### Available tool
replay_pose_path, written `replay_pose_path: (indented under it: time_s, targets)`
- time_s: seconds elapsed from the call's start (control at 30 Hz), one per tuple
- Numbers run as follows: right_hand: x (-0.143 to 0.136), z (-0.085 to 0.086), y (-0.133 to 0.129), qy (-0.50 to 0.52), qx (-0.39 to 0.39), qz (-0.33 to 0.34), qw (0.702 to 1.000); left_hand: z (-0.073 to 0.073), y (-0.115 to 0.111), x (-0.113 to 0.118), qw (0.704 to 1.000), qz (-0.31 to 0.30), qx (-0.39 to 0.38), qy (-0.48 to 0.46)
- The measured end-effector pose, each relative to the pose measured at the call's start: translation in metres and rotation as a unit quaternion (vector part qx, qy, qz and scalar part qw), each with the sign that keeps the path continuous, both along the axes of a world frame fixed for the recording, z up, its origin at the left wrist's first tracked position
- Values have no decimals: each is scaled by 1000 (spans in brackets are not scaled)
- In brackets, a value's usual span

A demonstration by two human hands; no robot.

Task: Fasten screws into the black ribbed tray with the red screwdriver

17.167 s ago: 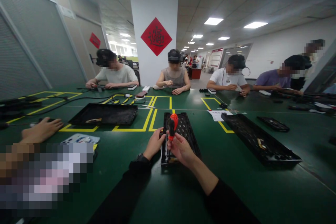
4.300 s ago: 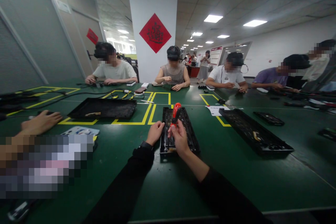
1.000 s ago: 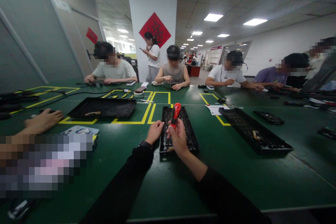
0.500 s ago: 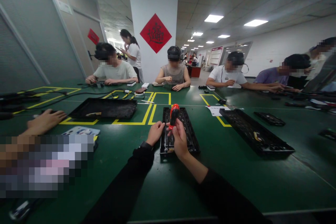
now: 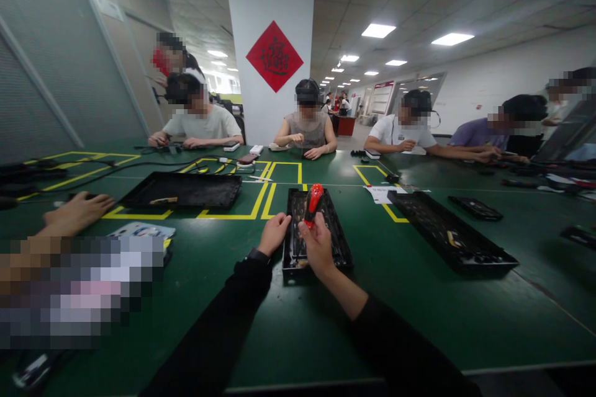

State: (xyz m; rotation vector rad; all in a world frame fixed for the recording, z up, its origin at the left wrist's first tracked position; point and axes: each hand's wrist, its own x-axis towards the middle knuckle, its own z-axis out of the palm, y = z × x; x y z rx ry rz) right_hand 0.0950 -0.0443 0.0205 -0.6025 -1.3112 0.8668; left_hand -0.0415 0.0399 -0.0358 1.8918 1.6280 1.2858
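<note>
Our right hand point(image 5: 318, 240) pinches the red-and-black screwdriver point(image 5: 315, 203) over the black tray point(image 5: 343, 239); our left hand point(image 5: 274, 234), fingers curled, touches the tray's left edge, gripping or not we cannot tell. Work there looks begun but unfinished; with the tip hidden, what remains is unclear.

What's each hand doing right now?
Left hand: curled at the edge of the middle black tray; grip unclear.
Right hand: closed on a red-and-black tool handle.
</note>
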Motion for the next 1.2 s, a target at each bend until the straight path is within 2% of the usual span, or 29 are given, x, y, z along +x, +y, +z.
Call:
replay_pose_path:
  time_s: [0.13, 0.27, 0.57, 0.77, 1.07, 1.2]
  targets:
    - [-3, -3, 3, 72, -20, 35, 997, -2, 1, 0, 1000, 0, 6, -1]
    - [-3, -5, 2, 55, -40, 50, 996, -2, 1, 0, 1000, -2, -1, -6]
    - [-3, -2, -3, 37, -25, 65, 997, -1, 0, 1, 1000, 4, -6, -4]
    - [-5, -4, -2, 73, -36, 54, 995, 0, -1, 1, 1000, 4, -3, -3]
    - [-2, -2, -3, 18, -16, 6, 1000, 1, -1, 1, 1000, 6, -9, -3]
    - [-1, 1, -4, 24, -17, 27, 999, -1, 1, 1, 1000, 7, -7, -1]
